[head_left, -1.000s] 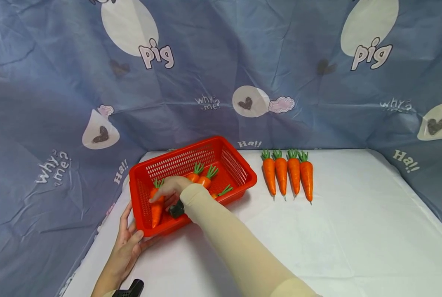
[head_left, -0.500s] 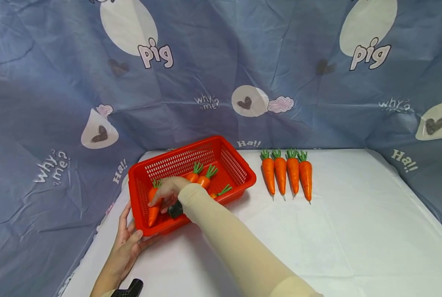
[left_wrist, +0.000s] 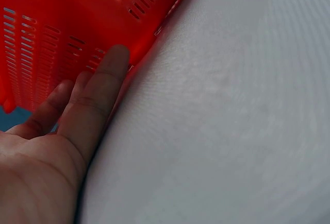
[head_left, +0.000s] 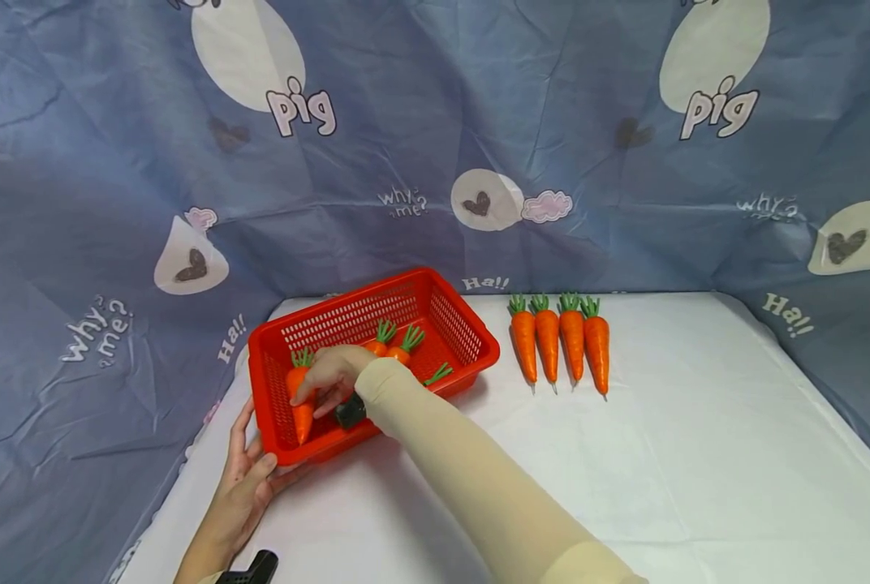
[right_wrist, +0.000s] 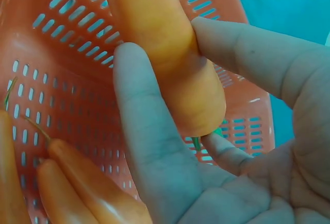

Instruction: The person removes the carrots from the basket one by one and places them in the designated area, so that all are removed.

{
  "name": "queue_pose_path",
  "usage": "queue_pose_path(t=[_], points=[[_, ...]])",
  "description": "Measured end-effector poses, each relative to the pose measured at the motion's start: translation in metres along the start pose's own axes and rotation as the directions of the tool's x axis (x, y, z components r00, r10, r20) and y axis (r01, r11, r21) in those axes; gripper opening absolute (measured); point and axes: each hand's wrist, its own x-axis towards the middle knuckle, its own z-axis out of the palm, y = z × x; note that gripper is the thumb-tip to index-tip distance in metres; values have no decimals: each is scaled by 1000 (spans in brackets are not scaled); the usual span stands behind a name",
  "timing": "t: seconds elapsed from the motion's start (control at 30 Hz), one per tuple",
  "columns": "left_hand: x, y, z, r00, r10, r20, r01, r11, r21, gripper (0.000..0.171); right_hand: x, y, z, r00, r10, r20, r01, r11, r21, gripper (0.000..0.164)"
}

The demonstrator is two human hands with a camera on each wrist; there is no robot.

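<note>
A red perforated plastic basket (head_left: 488,357) stands on the white-covered table. Inside it, at the left end, an orange carrot (head_left: 303,420) with a green tuft lies along the short wall. My right hand (head_left: 335,377) reaches in from the right and pinches this carrot, thumb and fingers on opposite sides of its thick end (right_wrist: 165,44) in the right wrist view. My left hand (head_left: 241,491) rests at the basket's near left corner, thumb at the rim. In the left wrist view its straight fingers (left_wrist: 93,98) lie against the perforated outer wall, low by the cloth.
More carrots (head_left: 400,355) lie in the basket, partly hidden by my right arm; one shows only its green stem (head_left: 438,374). A row of several carrots (head_left: 548,345) lies on the table right of the basket, tufts away from me. A blue printed cloth (head_left: 406,146) hangs behind.
The carrot under my right hand has turned slightly, its tip shifting a little right over the last half second. Both hands keep their places; the whole view has drifted slightly.
</note>
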Motion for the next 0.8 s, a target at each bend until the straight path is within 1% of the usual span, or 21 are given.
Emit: queue_pose_path(t=[0.1, 0.27, 0.33, 0.5, 0.73, 0.8], points=[[0, 0, 0, 1000, -2, -4, 2, 1000, -1, 77, -2, 0, -4, 1000, -28, 5, 28, 999, -22, 25], [1, -1, 0, 1000, -13, -23, 13, 1000, 1, 78, -6, 1, -13, 998, -63, -14, 63, 998, -12, 56], [1, -1, 0, 1000, -14, -27, 14, 1000, 3, 78, -9, 1, -17, 997, -79, -21, 79, 997, -14, 64], [1, -2, -1, 1000, 2, -17, -2, 1000, 3, 78, -17, 3, -26, 994, -112, -17, 112, 993, -28, 63], [0, -3, -2, 1000, 17, 9, -17, 1000, -5, 77, -28, 5, -34, 989, -148, -7, 148, 988, -36, 85], [0, -2, -2, 1000, 20, 11, -20, 1000, -6, 77, -32, 6, -36, 987, -163, -2, 163, 986, -34, 84]])
